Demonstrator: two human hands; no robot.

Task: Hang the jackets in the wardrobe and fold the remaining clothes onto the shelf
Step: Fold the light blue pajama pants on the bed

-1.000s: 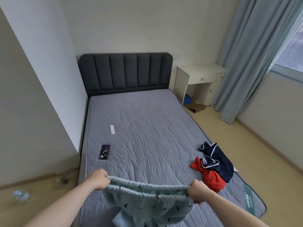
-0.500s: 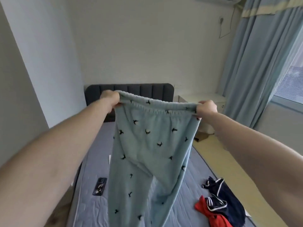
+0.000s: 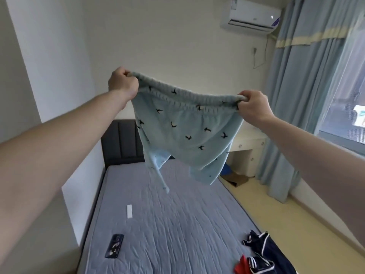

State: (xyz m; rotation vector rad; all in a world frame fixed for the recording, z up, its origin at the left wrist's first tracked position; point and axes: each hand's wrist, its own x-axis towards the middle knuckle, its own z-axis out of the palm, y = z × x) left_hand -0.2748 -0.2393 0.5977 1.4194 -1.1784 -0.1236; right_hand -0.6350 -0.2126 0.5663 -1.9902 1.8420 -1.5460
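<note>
Two hands, left (image 3: pixel 122 82) and right (image 3: pixel 250 106), each grip one pair of trousers (image 3: pixel 187 133) (waistband, aloft).

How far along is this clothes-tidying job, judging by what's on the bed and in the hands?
Nothing shows as finished: no wardrobe, shelf or folded pile is in view. In hand: the light blue trousers, held up by the waistband over the bed, left hand and right hand gripping each end, legs swinging free, not yet folded. Left: the navy and red clothes lying crumpled at the bed's right edge.
</note>
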